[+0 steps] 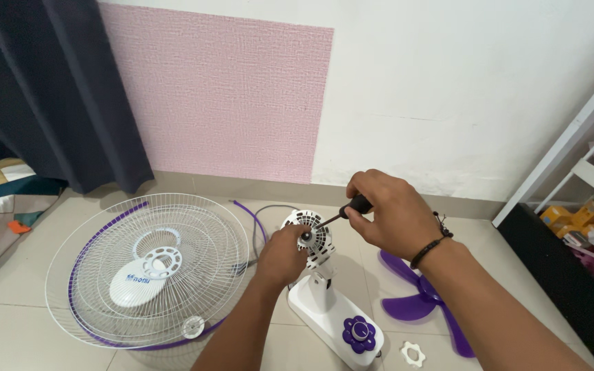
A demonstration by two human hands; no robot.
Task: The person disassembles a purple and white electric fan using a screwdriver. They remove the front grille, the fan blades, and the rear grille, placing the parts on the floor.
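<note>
From the head camera I look down at a white fan motor unit standing on its white base on the tiled floor, roughly in the middle of my view, near the wall. The motor housing is round and slotted, its front face turned toward me and slightly up, and the neck under it rises from the base, whose long axis runs from the motor down toward the lower right. That base carries a purple flower-shaped knob.

My left hand is closed around the left side of the motor housing, fingertips at its centre. My right hand is closed on the black handle of a screwdriver; the tool's long axis slants down and left, its thin shaft pointing into the middle of the motor face.

To the left lie the white wire fan guards with a purple rim, stacked flat. The purple fan blade lies on the floor at right, just beside the base, and a small white ring nut lies near the base's lower end.
</note>
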